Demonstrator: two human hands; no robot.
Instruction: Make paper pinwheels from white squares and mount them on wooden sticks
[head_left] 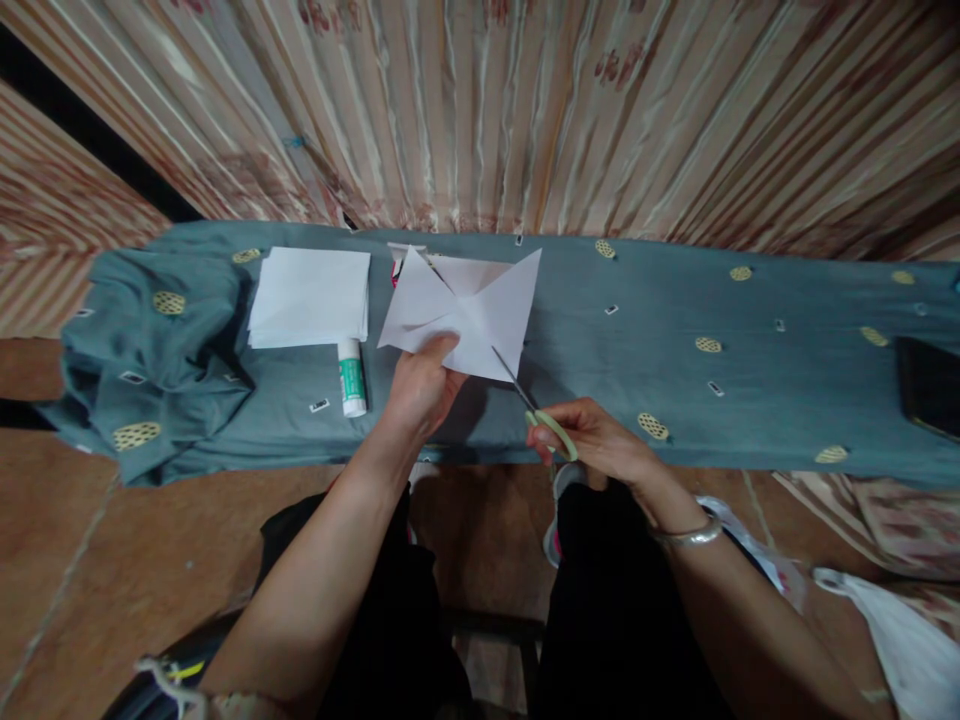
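Note:
My left hand (429, 383) pinches the near edge of a white sheet of paper (480, 325), thumb on top and fingers below. Slits run into the sheet from its far side, and its corners stick up in points. In my right hand (589, 435) is a pair of scissors (551, 430) with pale green handles. Their dark blades reach over the paper's near right part; how far apart the blades are is hard to make out. Both hands are above the front of the cloth-covered surface (660, 350).
A stack of white paper (311, 295) lies to the left, with a green and white glue stick (351, 378) just in front. Something red and white (397, 262) is partly hidden behind the sheet. A dark phone-like object (930, 385) sits far right. A pleated curtain (487, 120) hangs behind.

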